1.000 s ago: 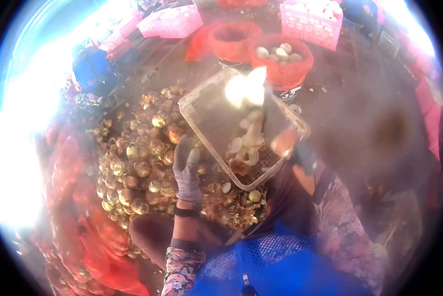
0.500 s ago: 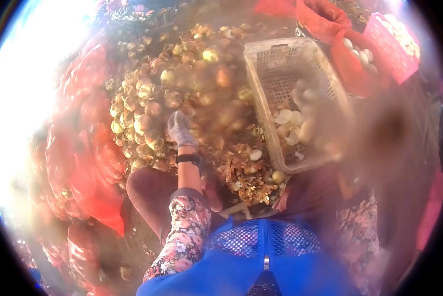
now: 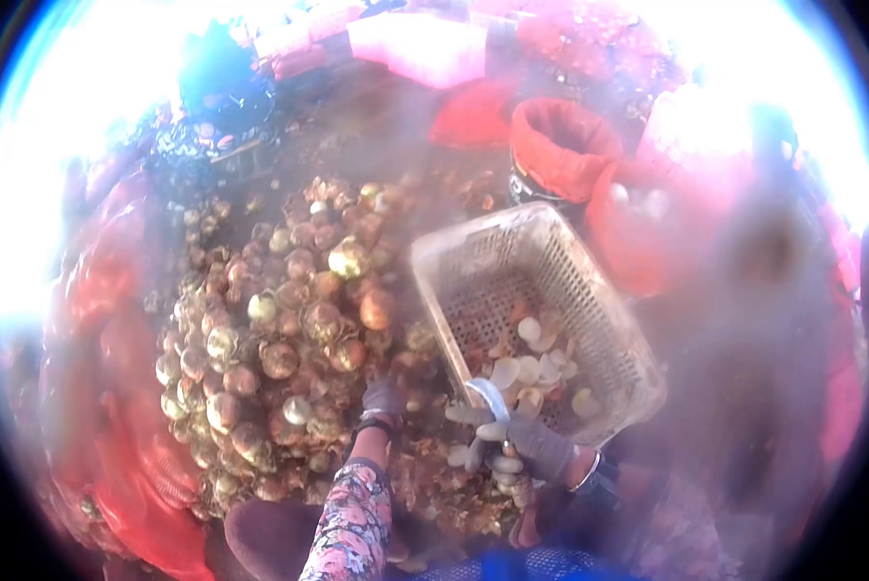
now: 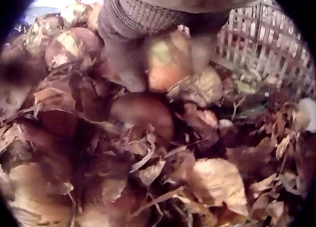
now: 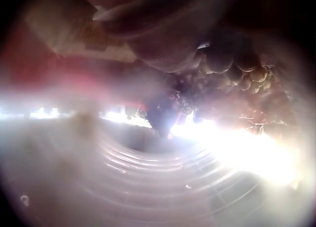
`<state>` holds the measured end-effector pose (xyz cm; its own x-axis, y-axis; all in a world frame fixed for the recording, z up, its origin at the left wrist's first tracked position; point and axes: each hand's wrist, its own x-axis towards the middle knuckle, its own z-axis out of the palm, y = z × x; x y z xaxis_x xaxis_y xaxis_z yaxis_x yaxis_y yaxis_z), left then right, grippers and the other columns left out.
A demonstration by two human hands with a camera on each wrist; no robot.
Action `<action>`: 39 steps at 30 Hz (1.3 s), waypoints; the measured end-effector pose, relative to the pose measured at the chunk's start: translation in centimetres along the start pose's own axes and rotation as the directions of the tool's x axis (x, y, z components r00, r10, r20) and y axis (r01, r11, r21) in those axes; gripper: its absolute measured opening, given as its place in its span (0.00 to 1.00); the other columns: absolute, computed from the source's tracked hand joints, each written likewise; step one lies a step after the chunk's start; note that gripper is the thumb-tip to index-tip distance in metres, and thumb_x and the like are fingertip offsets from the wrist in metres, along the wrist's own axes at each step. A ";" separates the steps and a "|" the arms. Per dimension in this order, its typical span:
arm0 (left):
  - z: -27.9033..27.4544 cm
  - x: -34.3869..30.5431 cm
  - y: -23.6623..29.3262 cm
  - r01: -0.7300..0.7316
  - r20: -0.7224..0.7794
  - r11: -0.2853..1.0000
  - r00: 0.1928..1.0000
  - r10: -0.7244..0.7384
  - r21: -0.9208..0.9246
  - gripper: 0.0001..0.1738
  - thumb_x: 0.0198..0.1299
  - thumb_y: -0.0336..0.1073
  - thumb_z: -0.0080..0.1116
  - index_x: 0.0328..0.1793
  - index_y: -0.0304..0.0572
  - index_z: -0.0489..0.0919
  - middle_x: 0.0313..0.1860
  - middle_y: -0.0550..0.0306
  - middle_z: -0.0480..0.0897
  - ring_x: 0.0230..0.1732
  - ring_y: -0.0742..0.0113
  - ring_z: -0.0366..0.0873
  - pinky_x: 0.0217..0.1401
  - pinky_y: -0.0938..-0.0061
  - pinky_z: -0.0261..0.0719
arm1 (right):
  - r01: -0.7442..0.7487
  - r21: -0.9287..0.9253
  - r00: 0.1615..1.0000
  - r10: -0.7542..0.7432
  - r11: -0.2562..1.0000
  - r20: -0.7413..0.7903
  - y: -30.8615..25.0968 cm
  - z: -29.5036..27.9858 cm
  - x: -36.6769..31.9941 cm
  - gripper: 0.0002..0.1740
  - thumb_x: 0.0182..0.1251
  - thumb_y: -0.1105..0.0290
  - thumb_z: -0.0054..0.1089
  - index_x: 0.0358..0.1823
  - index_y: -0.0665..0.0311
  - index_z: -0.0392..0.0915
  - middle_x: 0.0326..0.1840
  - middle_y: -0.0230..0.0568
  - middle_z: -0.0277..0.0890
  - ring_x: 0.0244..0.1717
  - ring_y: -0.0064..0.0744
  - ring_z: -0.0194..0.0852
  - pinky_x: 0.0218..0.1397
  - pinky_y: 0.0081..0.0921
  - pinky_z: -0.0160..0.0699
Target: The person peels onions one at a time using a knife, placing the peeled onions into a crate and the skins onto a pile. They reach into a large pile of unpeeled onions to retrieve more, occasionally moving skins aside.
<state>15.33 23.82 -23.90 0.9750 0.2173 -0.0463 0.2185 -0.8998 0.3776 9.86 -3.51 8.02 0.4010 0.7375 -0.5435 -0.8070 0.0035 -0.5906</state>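
Note:
Beside the right edge of a pile of onions [image 3: 279,360], my gloved left hand [image 3: 383,399] reaches down. In the left wrist view that hand [image 4: 143,19] has its fingers around an orange-brown onion [image 4: 169,64], among loose skins. My gloved right hand [image 3: 536,447] grips a tool with a curved metal blade [image 3: 490,398], at the near edge of a pale plastic crate [image 3: 645,380]. Peeled white pieces [image 3: 528,370] lie in the crate. The right wrist view is blurred and the right hand's fingers cannot be made out there.
Red net sacks [image 3: 124,436] line the left side. Beyond the crate stand an empty-looking red-lined bucket [image 3: 562,145] and a red bag [image 3: 638,242] with white pieces. A pink crate [image 3: 420,48] is at the back. Onion skins [image 3: 454,499] cover the ground near the knees.
The head view has shifted. My right hand, earlier at the crate's right side, is now at its near edge with the blade visible. My left hand has gone from raised fingers to down among the onions.

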 end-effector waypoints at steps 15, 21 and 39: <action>-15.4 -7.2 9.0 0.331 -0.081 -0.649 0.851 0.520 -0.685 0.20 0.74 0.44 0.44 0.62 0.38 0.74 0.53 0.53 0.81 0.55 0.61 0.80 0.55 0.64 0.84 | 0.529 -0.836 0.585 -0.775 0.143 0.237 4.3 -5.7 3.8 0.29 0.73 0.63 0.55 0.74 0.58 0.66 0.38 0.43 0.84 0.21 0.27 0.74 0.26 0.28 0.74; -22.0 -13.5 15.3 0.122 0.014 -0.413 0.967 0.254 -0.902 0.35 0.65 0.60 0.60 0.69 0.44 0.72 0.61 0.54 0.79 0.61 0.57 0.77 0.64 0.60 0.78 | 0.289 -0.957 0.633 -0.758 0.041 0.159 3.5 -0.6 -0.6 0.29 0.72 0.61 0.53 0.74 0.49 0.67 0.25 0.58 0.77 0.24 0.55 0.78 0.32 0.46 0.75; -27.5 -19.8 18.0 -0.213 -0.207 0.072 0.974 0.090 -0.974 0.38 0.50 0.36 0.75 0.67 0.37 0.71 0.52 0.54 0.82 0.50 0.65 0.83 0.49 0.73 0.86 | 0.367 -0.924 0.740 -0.635 0.105 0.222 4.0 1.3 -4.2 0.30 0.74 0.61 0.50 0.77 0.46 0.61 0.24 0.52 0.79 0.24 0.47 0.82 0.31 0.40 0.79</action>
<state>-1.16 13.71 9.25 0.9612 0.2090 0.1801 -0.2317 0.2572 0.9382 4.38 -5.70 8.74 0.7133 0.6929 0.1056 0.4630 -0.3527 -0.8132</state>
